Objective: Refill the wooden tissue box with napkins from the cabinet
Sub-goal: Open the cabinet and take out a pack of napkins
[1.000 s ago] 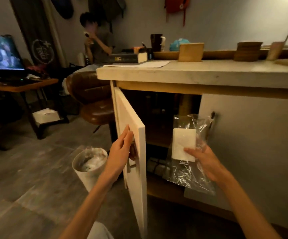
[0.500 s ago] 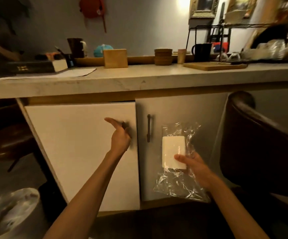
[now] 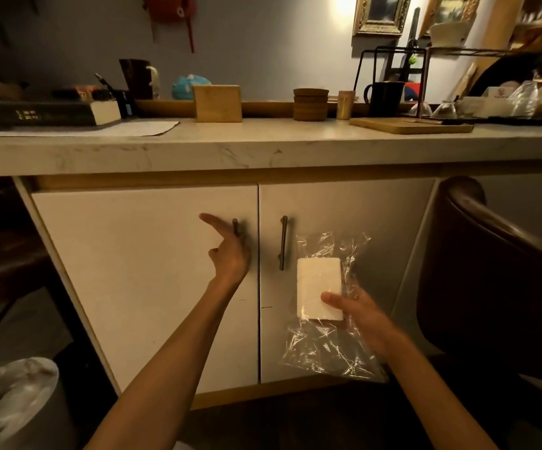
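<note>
My right hand (image 3: 357, 311) holds a clear plastic bag (image 3: 331, 349) with a white stack of napkins (image 3: 318, 284) inside, in front of the right cabinet door (image 3: 354, 216). My left hand (image 3: 229, 251) rests at the dark handle (image 3: 235, 227) of the left cabinet door (image 3: 139, 271), thumb stretched out, fingers loosely against the door; the door sits flush with the cabinet. The wooden tissue box (image 3: 217, 103) stands upright on the pale stone counter (image 3: 263, 147), above and behind the doors.
A dark leather chair (image 3: 496, 287) stands close on the right. A lined white bin (image 3: 13, 404) sits at lower left. On the counter are a book (image 3: 55, 112), paper sheet (image 3: 100, 128), stacked wooden bowls (image 3: 310, 103), black mug (image 3: 383, 98) and cutting board (image 3: 412, 125).
The left cabinet door swung from wide open to flush shut under my left hand. My view turned right to face the cabinet front. The napkin bag stayed in my right hand.
</note>
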{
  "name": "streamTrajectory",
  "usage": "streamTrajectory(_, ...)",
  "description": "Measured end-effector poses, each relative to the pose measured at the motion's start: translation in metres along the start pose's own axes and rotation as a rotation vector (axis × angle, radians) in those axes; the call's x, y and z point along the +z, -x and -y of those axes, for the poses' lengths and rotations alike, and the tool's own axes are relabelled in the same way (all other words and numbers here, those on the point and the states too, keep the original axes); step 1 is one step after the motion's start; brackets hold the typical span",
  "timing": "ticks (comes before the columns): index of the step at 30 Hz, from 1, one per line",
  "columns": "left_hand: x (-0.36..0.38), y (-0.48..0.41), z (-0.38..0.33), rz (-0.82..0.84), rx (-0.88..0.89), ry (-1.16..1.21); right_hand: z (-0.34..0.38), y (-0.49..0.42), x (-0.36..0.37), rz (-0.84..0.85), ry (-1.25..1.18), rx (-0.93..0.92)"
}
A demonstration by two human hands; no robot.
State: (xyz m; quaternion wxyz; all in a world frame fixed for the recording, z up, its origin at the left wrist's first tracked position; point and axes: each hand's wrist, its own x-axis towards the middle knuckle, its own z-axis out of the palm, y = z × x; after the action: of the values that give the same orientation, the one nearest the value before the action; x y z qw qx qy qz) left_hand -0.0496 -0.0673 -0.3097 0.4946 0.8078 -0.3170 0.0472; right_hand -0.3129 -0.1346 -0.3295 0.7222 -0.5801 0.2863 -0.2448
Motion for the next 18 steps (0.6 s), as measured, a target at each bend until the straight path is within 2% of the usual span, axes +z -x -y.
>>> streamTrajectory(3, -0.016, 0.02, 0.009, 0.091, 0.039, 0.321, 0.0, -0.002, 0.003, 0.017, -0.011, 0.023)
streamTrajectory(6, -0.043, 0.063, 0.024, 0.102, 0.014, 0.468, -0.003, -0.002, 0.022, 0.077, -0.015, 0.057)
streamTrajectory(8, -0.064, 0.101, 0.038, 0.312, -0.067, 0.585, -0.006, 0.0, 0.047, 0.143, -0.054, 0.087)
streamTrajectory(10, -0.09, 0.131, 0.039, 0.619, -0.264, 0.79, -0.012, 0.003, 0.078, 0.219, -0.084, 0.129)
streamTrajectory(11, -0.102, 0.141, 0.041, 0.694, -0.344, 0.852, -0.015, 0.006, 0.095, 0.247, -0.095, 0.149)
streamTrajectory(13, -0.123, 0.152, 0.046, 0.686, -0.388, 0.909, -0.019, 0.013, 0.126, 0.307, -0.081, 0.173)
streamTrajectory(18, -0.171, 0.154, 0.08, 0.491, -0.471, 0.985, -0.018, 0.018, 0.169, 0.544, 0.113, 0.119)
